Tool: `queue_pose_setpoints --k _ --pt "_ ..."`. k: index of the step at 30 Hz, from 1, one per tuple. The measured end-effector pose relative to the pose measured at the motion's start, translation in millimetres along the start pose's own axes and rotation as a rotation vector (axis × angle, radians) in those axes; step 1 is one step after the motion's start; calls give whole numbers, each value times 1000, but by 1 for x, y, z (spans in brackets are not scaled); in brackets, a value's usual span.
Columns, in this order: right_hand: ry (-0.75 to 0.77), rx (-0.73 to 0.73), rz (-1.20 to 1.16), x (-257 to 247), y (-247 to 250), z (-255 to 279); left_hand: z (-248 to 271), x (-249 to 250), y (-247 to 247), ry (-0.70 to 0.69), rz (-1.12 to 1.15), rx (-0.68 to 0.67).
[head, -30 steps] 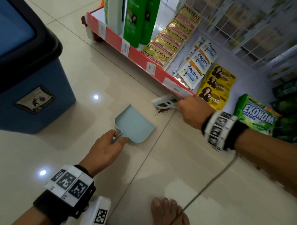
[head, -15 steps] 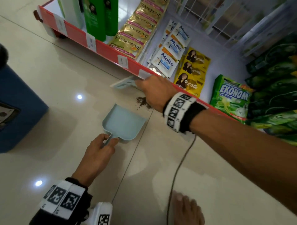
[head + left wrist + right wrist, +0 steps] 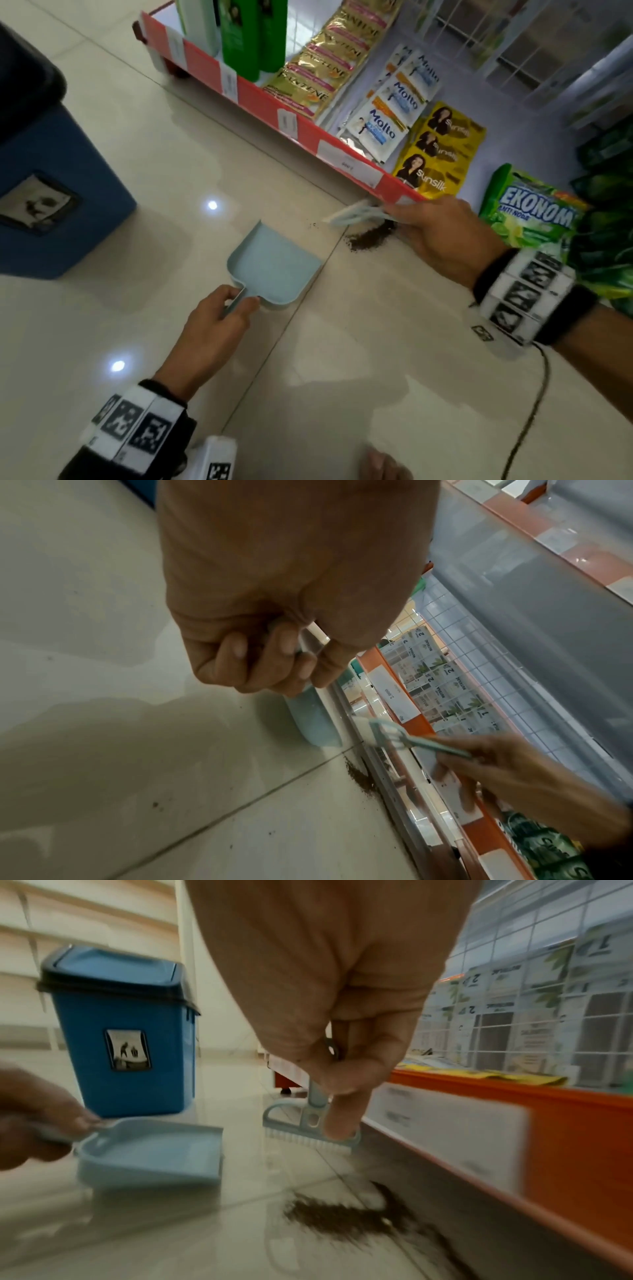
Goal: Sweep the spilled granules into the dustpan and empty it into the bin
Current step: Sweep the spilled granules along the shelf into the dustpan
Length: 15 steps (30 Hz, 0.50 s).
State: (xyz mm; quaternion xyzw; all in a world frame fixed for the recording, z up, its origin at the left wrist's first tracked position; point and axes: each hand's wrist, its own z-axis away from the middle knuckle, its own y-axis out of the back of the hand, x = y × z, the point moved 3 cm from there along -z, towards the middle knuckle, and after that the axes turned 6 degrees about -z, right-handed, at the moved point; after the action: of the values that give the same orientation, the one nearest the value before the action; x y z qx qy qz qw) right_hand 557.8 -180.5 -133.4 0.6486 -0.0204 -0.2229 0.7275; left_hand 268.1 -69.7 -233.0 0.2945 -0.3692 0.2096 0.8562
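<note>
Dark granules [image 3: 368,238] lie in a small heap at frame centre-right, just beside the shelf's red edge [image 3: 260,99]. The right hand [image 3: 442,240] grips a small brush [image 3: 356,215] over them. Lower left, the left hand [image 3: 209,325] pinches the dustpan [image 3: 274,265] handle; the blue bin [image 3: 51,205] stands at far left.

A glossy cream tiled floor [image 3: 144,164] with thin grout lines mirrors two small ceiling lights. Along it runs a low shop shelf [image 3: 260,99] with a red-orange front edge bearing white price labels [image 3: 349,161]. Behind the shelf stands a white wire grid panel [image 3: 507,41]; beyond its far end, pale slatted shelving [image 3: 85,915].
</note>
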Motion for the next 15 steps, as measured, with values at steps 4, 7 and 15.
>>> queue_pose_setpoints --k 4,7,15 --pt "131 7 73 -39 -25 -55 14 -1 0 39 -19 22" --pt "173 -52 175 -59 -41 -76 19 -3 5 51 -4 45" --pt "156 -253 404 -8 -13 3 29 -16 1 18 -14 74"
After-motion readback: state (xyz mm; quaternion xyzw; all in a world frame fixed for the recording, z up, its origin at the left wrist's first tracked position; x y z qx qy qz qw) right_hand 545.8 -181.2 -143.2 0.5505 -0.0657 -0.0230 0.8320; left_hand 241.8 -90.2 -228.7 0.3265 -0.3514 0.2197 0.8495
